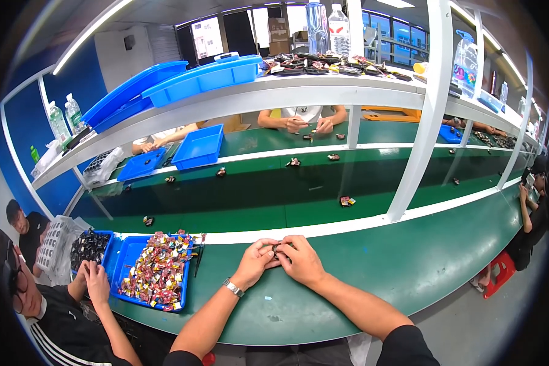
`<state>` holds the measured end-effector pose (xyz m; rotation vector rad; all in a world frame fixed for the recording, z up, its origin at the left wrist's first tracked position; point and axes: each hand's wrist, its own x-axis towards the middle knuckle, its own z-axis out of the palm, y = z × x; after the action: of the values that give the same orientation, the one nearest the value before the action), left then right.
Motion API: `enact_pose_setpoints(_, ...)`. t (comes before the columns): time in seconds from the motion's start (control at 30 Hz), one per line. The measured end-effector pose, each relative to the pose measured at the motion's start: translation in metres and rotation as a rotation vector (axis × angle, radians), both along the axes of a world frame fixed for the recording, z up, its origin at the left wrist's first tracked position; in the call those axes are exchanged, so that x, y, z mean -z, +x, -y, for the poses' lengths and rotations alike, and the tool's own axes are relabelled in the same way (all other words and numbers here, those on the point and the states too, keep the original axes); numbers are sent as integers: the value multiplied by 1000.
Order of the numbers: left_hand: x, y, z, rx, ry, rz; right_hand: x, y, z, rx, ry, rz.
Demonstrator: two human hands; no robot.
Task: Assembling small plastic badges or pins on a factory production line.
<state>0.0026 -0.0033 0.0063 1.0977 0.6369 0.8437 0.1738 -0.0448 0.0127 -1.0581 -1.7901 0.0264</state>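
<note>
My left hand (257, 262) and my right hand (301, 261) meet over the green bench near its far edge. Pinched between the fingertips of both is a small dark part (276, 251), mostly covered by the fingers, so its kind does not show. Left of my hands, a blue tray (122, 258) holds a heap of small red, yellow and white wired pieces (158, 268). By that tray's right side lies a thin black tool (199, 255).
A person at my left works beside a tray of black parts (91, 247). Beyond the white rail runs a green belt (256, 195) with scattered small pieces. White posts (424, 116) hold a shelf with blue trays (204, 79) and bottles. Other people sit across and far right.
</note>
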Motion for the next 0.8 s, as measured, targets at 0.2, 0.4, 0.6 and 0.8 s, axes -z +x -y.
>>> enact_pose_setpoints(0.2,3,1,-1,9,-2,10,3,0,0,45,39,123)
enact_pose_setpoints(0.4,5,2,-1,9,10,-4,4,3,-1,64,79,184)
enact_pose_setpoints(0.6,2,5,-3,-27,-15,21,7,3,-7,67,120,184)
enact_pose_setpoints(0.8,10,19,-6,-214,56,-111,2,14,-3,-41,-6,23)
